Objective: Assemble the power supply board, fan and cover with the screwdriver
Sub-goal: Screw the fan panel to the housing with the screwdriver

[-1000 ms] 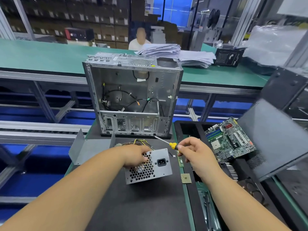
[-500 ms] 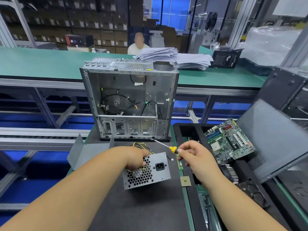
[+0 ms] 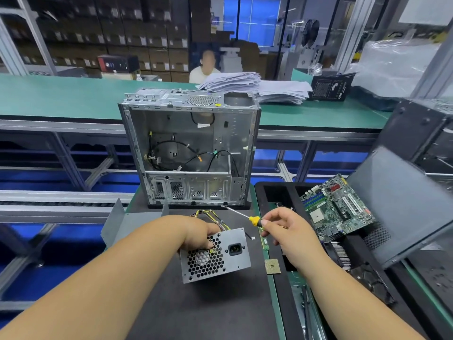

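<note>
Two hands work over the bench [image 3: 196,312]. Left hand [image 3: 199,233] grips the power supply unit [image 3: 215,256] by its upper left corner; its vented face and socket point toward the viewer. Right hand [image 3: 285,229] pinches the screwdriver [image 3: 241,214], shaft pointing up-left toward the open computer case [image 3: 191,153].

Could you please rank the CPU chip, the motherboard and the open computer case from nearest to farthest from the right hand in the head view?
From the right hand:
1. CPU chip, just below-left, on the mat edge.
2. Motherboard, to the right, in the tray.
3. Open computer case, standing up-left, beyond.
</note>
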`<action>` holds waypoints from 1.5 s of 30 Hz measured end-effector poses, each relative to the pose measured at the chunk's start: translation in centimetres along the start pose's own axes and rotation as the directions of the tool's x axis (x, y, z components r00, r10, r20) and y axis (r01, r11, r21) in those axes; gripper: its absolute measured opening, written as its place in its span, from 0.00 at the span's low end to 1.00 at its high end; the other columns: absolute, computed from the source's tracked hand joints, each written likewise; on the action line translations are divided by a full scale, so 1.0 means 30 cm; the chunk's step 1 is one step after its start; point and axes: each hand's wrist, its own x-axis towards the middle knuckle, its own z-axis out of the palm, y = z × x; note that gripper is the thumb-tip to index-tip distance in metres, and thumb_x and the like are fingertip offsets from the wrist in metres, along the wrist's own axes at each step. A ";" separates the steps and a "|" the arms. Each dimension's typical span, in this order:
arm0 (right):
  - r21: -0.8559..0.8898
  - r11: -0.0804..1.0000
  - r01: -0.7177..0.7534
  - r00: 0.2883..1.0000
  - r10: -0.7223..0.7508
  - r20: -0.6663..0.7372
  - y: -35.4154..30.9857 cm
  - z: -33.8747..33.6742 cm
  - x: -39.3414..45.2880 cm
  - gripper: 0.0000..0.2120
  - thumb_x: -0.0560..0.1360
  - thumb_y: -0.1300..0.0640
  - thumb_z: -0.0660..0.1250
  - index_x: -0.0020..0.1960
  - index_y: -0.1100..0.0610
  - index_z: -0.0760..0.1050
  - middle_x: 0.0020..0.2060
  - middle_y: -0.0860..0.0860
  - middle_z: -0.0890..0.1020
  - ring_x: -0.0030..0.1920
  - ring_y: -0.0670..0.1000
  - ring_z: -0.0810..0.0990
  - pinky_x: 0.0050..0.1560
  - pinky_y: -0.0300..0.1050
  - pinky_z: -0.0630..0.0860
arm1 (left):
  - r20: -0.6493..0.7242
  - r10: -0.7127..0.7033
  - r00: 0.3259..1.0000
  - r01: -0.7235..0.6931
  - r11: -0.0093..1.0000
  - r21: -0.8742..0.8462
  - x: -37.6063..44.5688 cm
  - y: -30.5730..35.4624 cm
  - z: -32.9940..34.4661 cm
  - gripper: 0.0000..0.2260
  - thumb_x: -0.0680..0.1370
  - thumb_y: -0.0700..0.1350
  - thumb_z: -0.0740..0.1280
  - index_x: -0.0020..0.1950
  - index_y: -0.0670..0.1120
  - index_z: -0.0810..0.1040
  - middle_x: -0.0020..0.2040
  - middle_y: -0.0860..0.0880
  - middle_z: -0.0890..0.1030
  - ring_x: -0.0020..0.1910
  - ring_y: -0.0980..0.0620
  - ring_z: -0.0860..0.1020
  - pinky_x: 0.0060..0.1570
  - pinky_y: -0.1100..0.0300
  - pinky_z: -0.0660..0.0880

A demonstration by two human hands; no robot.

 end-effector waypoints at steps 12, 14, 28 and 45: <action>0.059 0.996 -0.071 0.996 0.074 -0.045 0.067 0.118 0.008 0.03 0.78 0.58 0.67 0.45 0.52 0.77 0.36 0.50 0.84 0.44 0.50 0.82 0.50 0.50 0.77 | -0.049 0.053 0.997 -0.054 0.998 -0.011 -0.002 -0.019 -0.003 0.17 0.82 0.49 0.61 0.71 0.56 0.67 0.66 0.50 0.75 0.63 0.47 0.73 0.62 0.54 0.68; 0.077 0.993 -0.088 0.994 0.092 -0.056 0.076 0.143 0.012 0.04 0.78 0.58 0.67 0.45 0.52 0.77 0.36 0.49 0.83 0.45 0.50 0.82 0.52 0.53 0.78 | -0.049 0.064 0.997 -0.067 0.996 -0.064 -0.001 -0.031 0.001 0.16 0.81 0.49 0.63 0.69 0.56 0.69 0.64 0.51 0.77 0.61 0.48 0.75 0.63 0.53 0.70; 0.156 0.977 -0.145 0.986 0.156 -0.061 0.076 0.187 0.027 0.04 0.78 0.56 0.66 0.45 0.51 0.77 0.37 0.49 0.83 0.49 0.57 0.82 0.57 0.61 0.78 | -0.044 0.089 0.995 -0.093 0.989 -0.111 0.005 -0.029 0.001 0.17 0.80 0.48 0.64 0.68 0.57 0.71 0.62 0.53 0.78 0.60 0.50 0.76 0.63 0.52 0.72; 0.109 0.984 -0.140 0.986 0.149 -0.078 0.072 0.203 0.062 0.05 0.77 0.54 0.66 0.43 0.47 0.76 0.36 0.45 0.83 0.46 0.53 0.83 0.56 0.60 0.78 | -0.090 0.094 0.992 -0.110 0.974 -0.198 0.037 -0.063 -0.007 0.18 0.79 0.49 0.66 0.69 0.60 0.71 0.62 0.55 0.79 0.59 0.52 0.77 0.64 0.53 0.72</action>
